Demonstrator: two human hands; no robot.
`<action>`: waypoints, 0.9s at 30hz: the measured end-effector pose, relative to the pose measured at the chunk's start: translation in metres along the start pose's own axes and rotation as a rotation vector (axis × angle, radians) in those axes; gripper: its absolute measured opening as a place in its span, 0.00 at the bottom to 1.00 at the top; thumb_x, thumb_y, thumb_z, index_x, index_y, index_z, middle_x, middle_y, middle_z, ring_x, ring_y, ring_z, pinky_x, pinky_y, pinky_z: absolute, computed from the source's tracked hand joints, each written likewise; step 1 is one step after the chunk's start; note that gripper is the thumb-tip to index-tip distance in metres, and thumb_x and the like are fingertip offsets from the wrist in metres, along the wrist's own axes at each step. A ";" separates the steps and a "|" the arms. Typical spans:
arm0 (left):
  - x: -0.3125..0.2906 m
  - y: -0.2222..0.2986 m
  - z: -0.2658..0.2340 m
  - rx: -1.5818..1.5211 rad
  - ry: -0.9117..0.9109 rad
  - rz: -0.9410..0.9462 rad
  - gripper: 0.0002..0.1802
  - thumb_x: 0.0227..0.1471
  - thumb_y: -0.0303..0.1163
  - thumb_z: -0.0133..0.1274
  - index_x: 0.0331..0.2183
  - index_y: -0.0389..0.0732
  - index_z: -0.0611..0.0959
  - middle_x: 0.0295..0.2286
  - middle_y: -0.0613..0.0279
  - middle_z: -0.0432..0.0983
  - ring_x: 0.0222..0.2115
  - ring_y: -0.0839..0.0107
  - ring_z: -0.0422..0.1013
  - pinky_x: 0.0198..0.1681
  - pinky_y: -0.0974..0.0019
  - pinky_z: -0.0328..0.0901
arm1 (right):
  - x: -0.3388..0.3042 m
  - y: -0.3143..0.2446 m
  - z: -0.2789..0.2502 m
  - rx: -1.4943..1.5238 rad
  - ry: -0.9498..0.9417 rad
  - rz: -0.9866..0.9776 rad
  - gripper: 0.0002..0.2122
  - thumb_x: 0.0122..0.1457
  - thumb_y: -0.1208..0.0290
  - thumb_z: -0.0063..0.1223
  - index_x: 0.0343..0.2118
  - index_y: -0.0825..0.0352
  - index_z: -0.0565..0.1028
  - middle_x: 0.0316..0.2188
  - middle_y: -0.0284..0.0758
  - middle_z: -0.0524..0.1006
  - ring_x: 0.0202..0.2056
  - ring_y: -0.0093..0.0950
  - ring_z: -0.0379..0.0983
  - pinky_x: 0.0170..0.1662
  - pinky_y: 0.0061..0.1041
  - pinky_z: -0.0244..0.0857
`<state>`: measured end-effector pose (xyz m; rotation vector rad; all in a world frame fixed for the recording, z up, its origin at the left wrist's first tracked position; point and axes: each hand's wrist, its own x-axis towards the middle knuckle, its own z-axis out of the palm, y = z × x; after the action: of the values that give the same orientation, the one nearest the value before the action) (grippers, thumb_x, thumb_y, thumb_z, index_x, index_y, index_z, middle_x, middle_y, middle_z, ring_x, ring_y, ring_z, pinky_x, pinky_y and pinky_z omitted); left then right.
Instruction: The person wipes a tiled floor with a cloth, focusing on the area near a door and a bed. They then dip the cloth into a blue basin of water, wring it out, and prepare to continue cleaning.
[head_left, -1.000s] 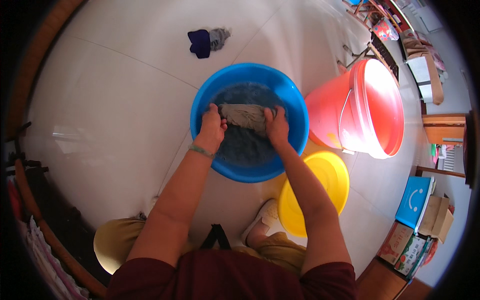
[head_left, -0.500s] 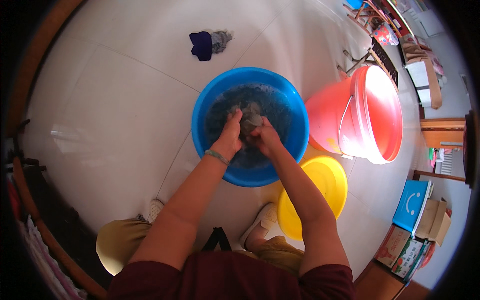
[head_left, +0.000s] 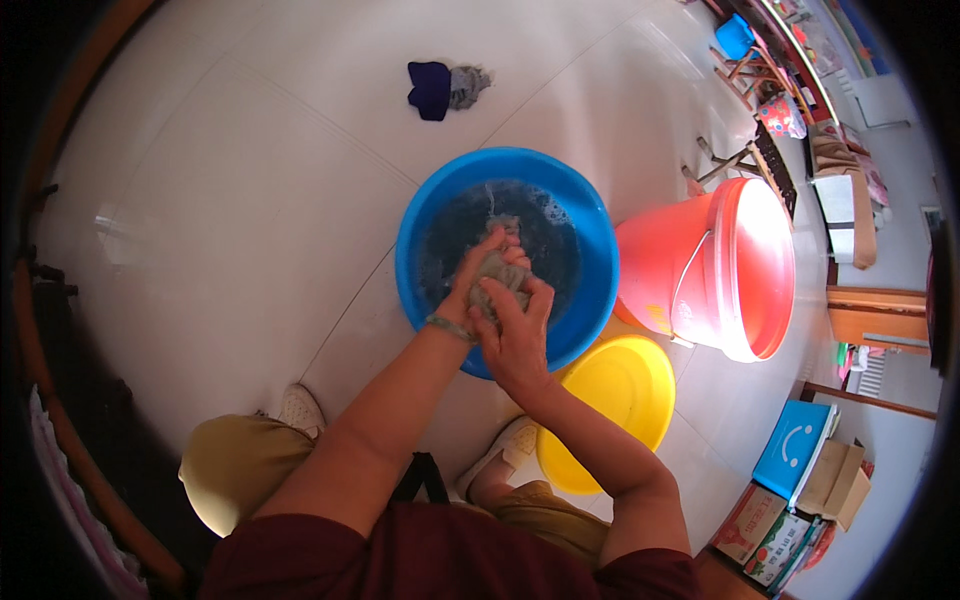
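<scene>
A wet grey cloth [head_left: 498, 272] is bunched between my two hands above a blue basin [head_left: 408, 255]. My left hand [head_left: 474, 272], with a greenish bracelet at its wrist, has its fingers wrapped round the far end of the cloth. Nearer to me, my right hand [head_left: 522, 335] grips the other end, its fingers curled over it. A thin strand of water seems to hang at the cloth's far side. Dark, slightly foamy water [head_left: 555, 250] lies in the basin. What kind of garment the cloth is, I cannot make out.
A yellow basin [head_left: 645, 390] lies by my right foot, and a red bucket [head_left: 665, 265] with a wire handle leans on its side beside the blue basin. Small navy and grey cloths [head_left: 430, 92] rest on the tiles beyond. Boxes [head_left: 750, 520] and a blue bin [head_left: 790, 450] stand at right.
Both hands have come up out of the water with the grey cloth. My right hand has turned over and now closes on the cloth's near end. The view has shifted slightly.
</scene>
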<state>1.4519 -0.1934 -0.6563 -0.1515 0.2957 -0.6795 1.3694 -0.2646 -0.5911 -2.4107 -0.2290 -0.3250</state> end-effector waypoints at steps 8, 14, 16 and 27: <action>-0.005 0.002 0.012 0.297 0.283 0.113 0.16 0.59 0.51 0.46 0.32 0.49 0.73 0.26 0.69 0.70 0.29 0.79 0.68 0.32 0.72 0.67 | 0.033 0.007 0.002 -0.070 0.030 -0.152 0.05 0.53 0.69 0.55 0.28 0.62 0.71 0.29 0.42 0.69 0.32 0.42 0.69 0.32 0.34 0.66; 0.030 -0.007 -0.087 0.621 0.318 0.473 0.20 0.58 0.46 0.49 0.44 0.41 0.72 0.41 0.58 0.70 0.40 0.65 0.68 0.44 0.61 0.67 | 0.065 0.076 0.011 -0.207 -0.202 0.096 0.15 0.62 0.57 0.41 0.31 0.65 0.71 0.35 0.43 0.74 0.37 0.47 0.71 0.37 0.40 0.66; 0.035 -0.002 -0.080 0.757 0.369 0.492 0.21 0.59 0.45 0.48 0.47 0.40 0.71 0.43 0.56 0.69 0.43 0.61 0.67 0.47 0.58 0.66 | 0.085 0.069 -0.022 -0.397 -0.414 0.456 0.15 0.59 0.70 0.49 0.49 0.61 0.71 0.44 0.37 0.73 0.44 0.35 0.71 0.44 0.33 0.69; 0.005 0.042 -0.023 2.540 0.304 0.375 0.41 0.45 0.21 0.53 0.61 0.46 0.59 0.60 0.53 0.51 0.63 0.49 0.44 0.64 0.45 0.41 | 0.027 0.129 0.034 -0.205 -0.425 0.101 0.21 0.54 0.59 0.58 0.44 0.66 0.65 0.47 0.49 0.71 0.49 0.47 0.69 0.50 0.38 0.63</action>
<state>1.4728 -0.1654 -0.6885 2.3654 -0.4093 -0.2742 1.4326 -0.3369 -0.6872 -2.6626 -0.2711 0.2256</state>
